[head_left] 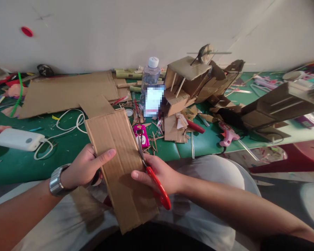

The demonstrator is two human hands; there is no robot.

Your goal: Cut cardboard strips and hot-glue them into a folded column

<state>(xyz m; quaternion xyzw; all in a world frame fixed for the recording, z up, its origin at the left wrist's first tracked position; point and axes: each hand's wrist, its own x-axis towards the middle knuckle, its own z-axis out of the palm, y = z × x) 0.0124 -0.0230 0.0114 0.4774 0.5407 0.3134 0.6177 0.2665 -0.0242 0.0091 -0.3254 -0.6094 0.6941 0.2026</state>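
While the left hand (85, 167) pinches the left edge of the cardboard piece (115, 150), thumb on top, the right hand (161, 174) is closed around the red-handled scissors (151, 173) at its right edge, thumb lying on the board, other fingers mostly hidden. Cardboard piece is held above the lap (211, 174); magenta item (146, 134) just beside its right edge, bottle (149, 75) beyond it, white device (18, 139) to its left, pink glue gun (228, 135) well to its right.
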